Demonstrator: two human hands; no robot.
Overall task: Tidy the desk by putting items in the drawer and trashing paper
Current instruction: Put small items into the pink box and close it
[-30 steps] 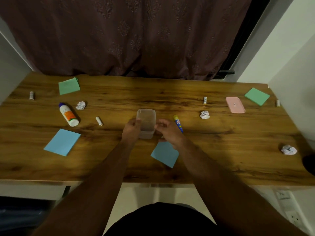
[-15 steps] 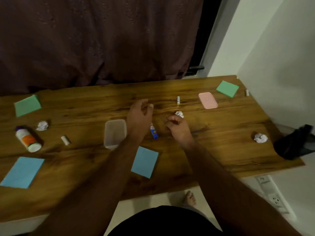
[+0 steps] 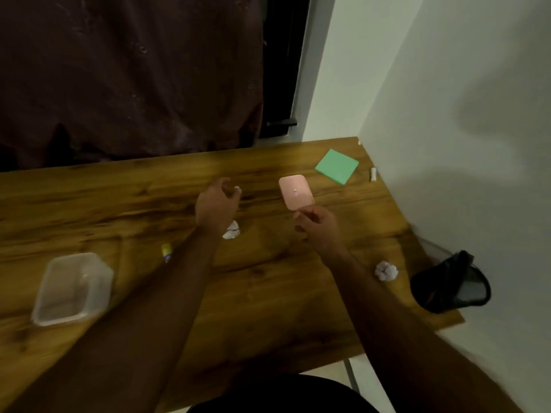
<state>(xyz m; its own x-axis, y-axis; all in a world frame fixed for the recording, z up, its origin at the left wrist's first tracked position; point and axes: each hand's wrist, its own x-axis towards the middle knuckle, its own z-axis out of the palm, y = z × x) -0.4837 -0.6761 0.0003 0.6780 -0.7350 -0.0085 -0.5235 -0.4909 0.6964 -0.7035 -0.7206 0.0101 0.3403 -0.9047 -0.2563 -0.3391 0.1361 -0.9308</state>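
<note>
Now that our hands have left the tub [image 3: 71, 289], which sits alone at the tabletop's [image 3: 268, 293] left, we have swung right toward the clutter there; sorting has begun, though nothing is yet in a drawer or bin. Our left hand [image 3: 216, 204] hovers with fingers loosely curled, a small white tube [image 3: 237, 189] at its fingertips; whether it pinches that we cannot tell. Our right hand [image 3: 317, 223] is loosely curled at the pink case's [image 3: 295, 190] near edge, seemingly touching it, not yet gripping. Paper balls lie near each wrist [image 3: 232, 230] [image 3: 386, 271]; the bin [image 3: 450, 283] waits off the right edge; no drawer shows.
</note>
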